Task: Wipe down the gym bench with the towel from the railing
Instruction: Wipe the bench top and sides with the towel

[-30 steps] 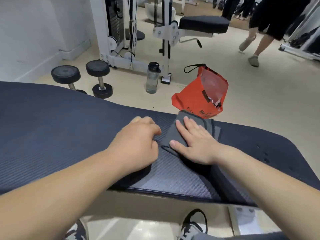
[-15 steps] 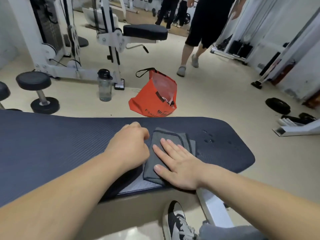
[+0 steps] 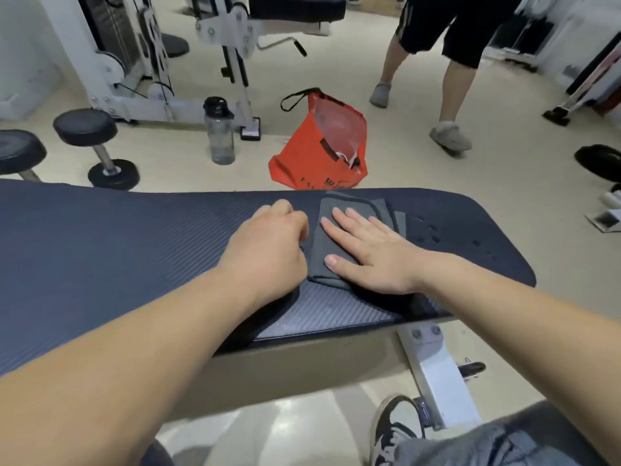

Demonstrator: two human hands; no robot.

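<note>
A dark blue padded gym bench [image 3: 117, 250] runs across the view from left to right. A folded grey towel [image 3: 327, 250] lies on its right part. My right hand [image 3: 373, 253] lies flat on the towel with the fingers spread. My left hand [image 3: 268, 250] is curled at the towel's left edge and grips it. Several water drops [image 3: 433, 237] sit on the pad just right of the towel.
On the floor behind the bench stand an orange bag [image 3: 319, 153], a clear water bottle [image 3: 220, 132] and dumbbells [image 3: 97, 146]. A white cable machine [image 3: 141, 62] is at the back left. A person in black shorts [image 3: 437, 45] walks at the back right. My shoe [image 3: 393, 428] is under the bench.
Both hands with the towel have slid rightward along the pad towards the water drops. The person at the back has walked closer.
</note>
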